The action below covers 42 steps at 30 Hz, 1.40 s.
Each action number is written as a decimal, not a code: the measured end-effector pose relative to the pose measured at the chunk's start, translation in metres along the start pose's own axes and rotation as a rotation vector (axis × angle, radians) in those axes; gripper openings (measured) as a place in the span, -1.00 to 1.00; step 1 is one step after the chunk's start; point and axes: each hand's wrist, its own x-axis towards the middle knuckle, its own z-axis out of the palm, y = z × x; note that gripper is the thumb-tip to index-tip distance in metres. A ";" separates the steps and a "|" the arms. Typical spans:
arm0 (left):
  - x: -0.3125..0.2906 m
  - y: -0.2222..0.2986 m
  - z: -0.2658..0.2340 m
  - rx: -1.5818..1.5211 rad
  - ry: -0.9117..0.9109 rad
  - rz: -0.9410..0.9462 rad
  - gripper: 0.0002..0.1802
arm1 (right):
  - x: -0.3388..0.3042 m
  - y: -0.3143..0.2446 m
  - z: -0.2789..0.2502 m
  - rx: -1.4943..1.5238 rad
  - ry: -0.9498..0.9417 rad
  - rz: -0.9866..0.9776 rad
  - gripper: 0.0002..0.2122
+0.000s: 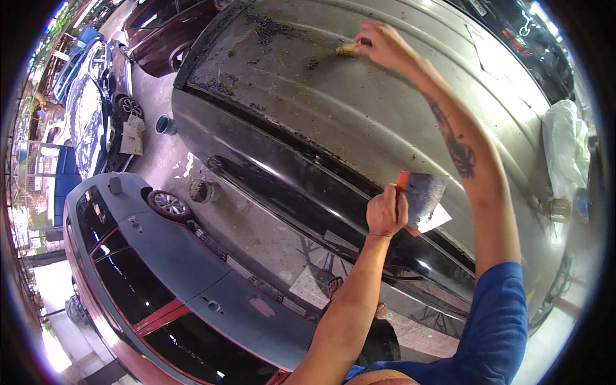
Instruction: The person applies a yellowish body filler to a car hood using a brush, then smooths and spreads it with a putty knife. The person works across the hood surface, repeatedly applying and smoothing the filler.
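Observation:
My right hand (386,46) reaches far over the grey car roof (359,122), its fingers closed round a small yellow-and-black hand tool (348,49). The tool's working end is down at the roof; I cannot make out its exact kind. Dark flakes (266,31) lie scattered on the roof to its left. Nearer to me, above the roof's edge, my left hand (387,212) grips a wide grey-bladed spreader (426,192) by its orange edge. A white flat patch (437,219) shows beside the blade.
A long black roof side (282,167) runs between me and the roof panel. Below left stands a grey-primed car (192,256). On the floor are a blue bucket (165,125) and a round dirty tub (202,190). Clear plastic (564,144) hangs at the far right.

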 end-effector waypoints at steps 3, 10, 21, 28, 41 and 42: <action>0.000 -0.001 0.000 0.011 -0.031 -0.025 -0.87 | 0.026 0.000 0.008 -0.020 0.193 0.056 -0.77; 0.000 -0.003 0.002 0.020 -0.025 -0.035 -0.86 | 0.025 0.006 -0.004 0.061 -0.162 -0.012 -0.74; -0.001 -0.003 0.003 0.041 -0.005 -0.009 -0.89 | 0.004 0.024 -0.030 0.077 -0.083 0.167 -0.75; 0.001 -0.003 0.003 0.049 -0.002 -0.012 -0.88 | -0.005 0.032 -0.034 0.019 -0.146 0.195 -0.75; 0.000 -0.004 0.006 0.008 0.004 -0.070 -0.86 | -0.114 0.023 -0.091 0.045 -0.065 0.190 -0.74; -0.001 -0.003 0.007 0.014 -0.003 -0.051 -0.86 | -0.127 0.024 -0.096 0.047 0.042 0.170 -0.74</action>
